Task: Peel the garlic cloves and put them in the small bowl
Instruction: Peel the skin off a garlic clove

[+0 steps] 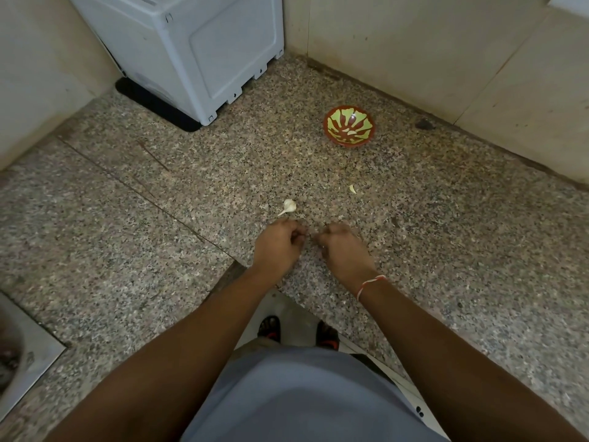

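Just above the counter's front edge, my left hand and my right hand are close together, a small gap between them, both with curled fingers. A small pale bit shows at my right fingertips, seemingly a garlic clove; nothing shows in my left hand. An unpeeled garlic piece with a tail lies just beyond my left hand. A smaller pale garlic bit lies further right. The small red-and-green bowl stands at the back right with a few peeled cloves in it.
The speckled granite counter runs into a tiled corner. A white boxy appliance on a black mat stands at the back left. A steel sink edge shows at the lower left. My feet are visible below the counter edge.
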